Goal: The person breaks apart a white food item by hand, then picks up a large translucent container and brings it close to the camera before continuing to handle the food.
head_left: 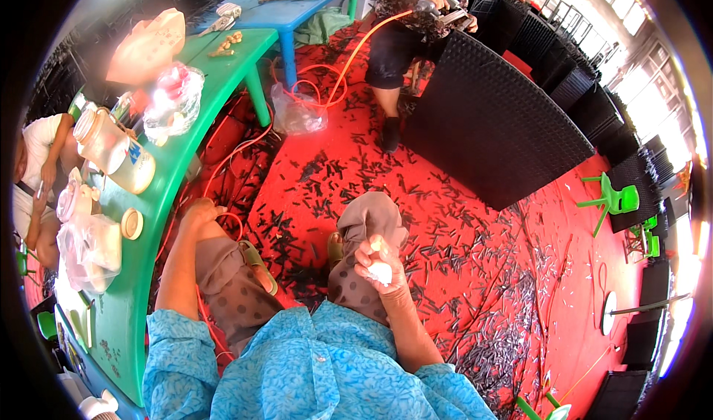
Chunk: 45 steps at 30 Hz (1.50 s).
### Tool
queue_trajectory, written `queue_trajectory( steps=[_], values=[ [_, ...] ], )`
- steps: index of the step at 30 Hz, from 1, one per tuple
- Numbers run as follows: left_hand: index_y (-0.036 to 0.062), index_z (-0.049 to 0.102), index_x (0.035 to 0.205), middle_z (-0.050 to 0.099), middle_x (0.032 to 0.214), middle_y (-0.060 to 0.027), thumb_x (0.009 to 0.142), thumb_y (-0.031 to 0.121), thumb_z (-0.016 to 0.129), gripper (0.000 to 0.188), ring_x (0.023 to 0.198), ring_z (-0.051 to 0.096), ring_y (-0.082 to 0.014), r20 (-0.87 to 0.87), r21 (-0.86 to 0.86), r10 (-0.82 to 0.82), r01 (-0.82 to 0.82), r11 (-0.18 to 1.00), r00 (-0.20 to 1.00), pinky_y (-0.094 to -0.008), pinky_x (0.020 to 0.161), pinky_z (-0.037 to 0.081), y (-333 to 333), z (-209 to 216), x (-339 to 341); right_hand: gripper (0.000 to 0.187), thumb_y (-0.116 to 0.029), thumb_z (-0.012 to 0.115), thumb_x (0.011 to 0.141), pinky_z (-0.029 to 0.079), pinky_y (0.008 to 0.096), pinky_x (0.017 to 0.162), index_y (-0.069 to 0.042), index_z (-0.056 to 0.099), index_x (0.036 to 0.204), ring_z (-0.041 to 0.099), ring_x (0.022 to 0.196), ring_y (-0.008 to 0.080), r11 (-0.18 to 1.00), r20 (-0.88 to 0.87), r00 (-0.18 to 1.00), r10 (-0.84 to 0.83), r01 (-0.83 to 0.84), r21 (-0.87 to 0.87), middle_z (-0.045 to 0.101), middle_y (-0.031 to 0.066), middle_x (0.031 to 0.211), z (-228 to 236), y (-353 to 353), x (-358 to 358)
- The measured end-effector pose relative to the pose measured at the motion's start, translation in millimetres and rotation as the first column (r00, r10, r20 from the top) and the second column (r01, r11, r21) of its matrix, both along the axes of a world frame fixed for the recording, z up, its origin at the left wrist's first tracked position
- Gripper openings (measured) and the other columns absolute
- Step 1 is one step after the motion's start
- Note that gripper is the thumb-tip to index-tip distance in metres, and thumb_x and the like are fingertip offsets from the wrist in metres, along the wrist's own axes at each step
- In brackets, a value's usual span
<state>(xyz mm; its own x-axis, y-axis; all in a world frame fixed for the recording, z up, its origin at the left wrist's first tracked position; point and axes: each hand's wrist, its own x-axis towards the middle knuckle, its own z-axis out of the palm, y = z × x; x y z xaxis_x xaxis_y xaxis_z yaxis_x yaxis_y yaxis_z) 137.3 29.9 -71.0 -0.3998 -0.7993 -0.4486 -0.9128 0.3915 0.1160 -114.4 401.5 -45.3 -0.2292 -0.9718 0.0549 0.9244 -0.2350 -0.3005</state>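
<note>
My right hand (380,265) is raised above my right knee, its fingers curled around a small white lump (381,273). A pale yellow piece (377,243) shows at its fingertips; the kind of either cannot be told. Over my left knee rests my left hand (202,213), apparently holding nothing, its fingers lying loosely and partly hidden. Beside it runs the green table (167,204). On that stand a clear plastic jar (115,149), a round cream lid (132,224), a plastic bag with pale contents (93,251) and another clear bag (174,104).
Black strips (297,230) litter the red floor (416,178). An orange hose (356,49) leads to a person (394,37) working beside a large black woven panel (497,123). Another person (48,149) sits beyond the table. Green chairs (616,199) stand at the right.
</note>
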Motion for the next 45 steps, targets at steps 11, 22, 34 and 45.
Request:
queue_trajectory(
  steps=[11, 22, 34, 45],
  values=[
    [-0.0005, 0.065, 0.070, 0.063, 0.077, -0.0157, 0.066, 0.047, 0.061, 0.048, 0.080, 0.060, -0.0277, 0.007, -0.035, 0.034, -0.033, 0.999, 0.999, -0.0347, 0.077, 0.044, 0, -2, -1, 0.015, -0.019, 0.058, 0.080, 0.038, 0.0269, 0.056, -0.012, 0.050, 0.090, 0.041, 0.071, 0.0144, 1.000, 0.012, 1.000, 0.013, -0.013, -0.027, 0.042, 0.0022, 0.080, -5, -1, -1],
    [0.0001, 0.065, 0.068, 0.063, 0.076, -0.0153, 0.066, 0.047, 0.061, 0.047, 0.078, 0.060, -0.0282, -0.012, -0.019, 0.030, -0.030, 0.999, 0.999, -0.0348, 0.076, 0.044, 2, 2, -1, 0.020, -0.018, 0.061, 0.076, 0.038, 0.0247, 0.055, -0.011, 0.050, 0.092, 0.040, 0.071, 0.0141, 1.000, 0.003, 1.000, 0.002, -0.002, 0.010, 0.042, 0.0015, 0.080, -2, 1, 0],
    [0.0002, 0.064, 0.068, 0.063, 0.076, -0.0143, 0.067, 0.048, 0.060, 0.048, 0.080, 0.060, -0.0281, -0.028, -0.013, 0.006, -0.007, 1.000, 1.000, -0.0359, 0.077, 0.044, -7, -12, 4, 0.021, -0.017, 0.061, 0.076, 0.038, 0.0248, 0.055, -0.011, 0.051, 0.093, 0.040, 0.070, 0.0141, 1.000, 0.021, 1.000, -0.004, 0.004, 0.016, 0.041, 0.0016, 0.079, 1, 1, 0],
    [-0.0008, 0.064, 0.068, 0.063, 0.077, -0.0151, 0.067, 0.049, 0.059, 0.050, 0.080, 0.060, -0.0284, -0.003, -0.020, -0.012, 0.012, 1.000, 1.000, -0.0360, 0.077, 0.043, -8, -14, 5, 0.021, -0.018, 0.061, 0.076, 0.038, 0.0247, 0.054, -0.010, 0.051, 0.092, 0.040, 0.070, 0.0142, 1.000, 0.003, 1.000, -0.004, 0.004, 0.012, 0.042, 0.0016, 0.079, -1, 0, 1]
  ],
)
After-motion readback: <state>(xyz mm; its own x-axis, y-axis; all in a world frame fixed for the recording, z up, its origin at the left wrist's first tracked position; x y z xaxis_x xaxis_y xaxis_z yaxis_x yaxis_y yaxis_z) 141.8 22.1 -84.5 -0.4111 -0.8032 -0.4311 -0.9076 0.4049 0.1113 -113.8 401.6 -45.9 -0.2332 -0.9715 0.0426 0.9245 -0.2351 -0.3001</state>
